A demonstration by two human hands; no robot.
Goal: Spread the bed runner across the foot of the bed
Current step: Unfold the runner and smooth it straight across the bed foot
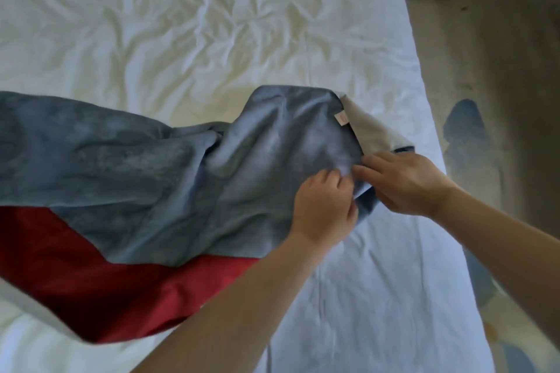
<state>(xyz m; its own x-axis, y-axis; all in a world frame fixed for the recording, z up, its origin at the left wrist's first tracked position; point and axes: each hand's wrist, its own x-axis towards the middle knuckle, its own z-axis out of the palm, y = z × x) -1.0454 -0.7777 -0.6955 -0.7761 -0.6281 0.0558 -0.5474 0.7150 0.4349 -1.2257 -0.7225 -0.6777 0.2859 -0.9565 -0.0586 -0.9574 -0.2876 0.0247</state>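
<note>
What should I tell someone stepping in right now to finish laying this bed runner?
Left hand: closed on a bunched fold of the bed runner near its right end.
Right hand: fingers pinching the same end, right beside the left hand.
The runner, blue-grey with a red band, lies crumpled across the white sheet. Its right end is folded over, showing the pale lining and a small label.
Done: the runner is on the bed, lying roughly crosswise.
Left: unfold the right end, pull it toward the bed's right edge and smooth out the wrinkles.
</note>
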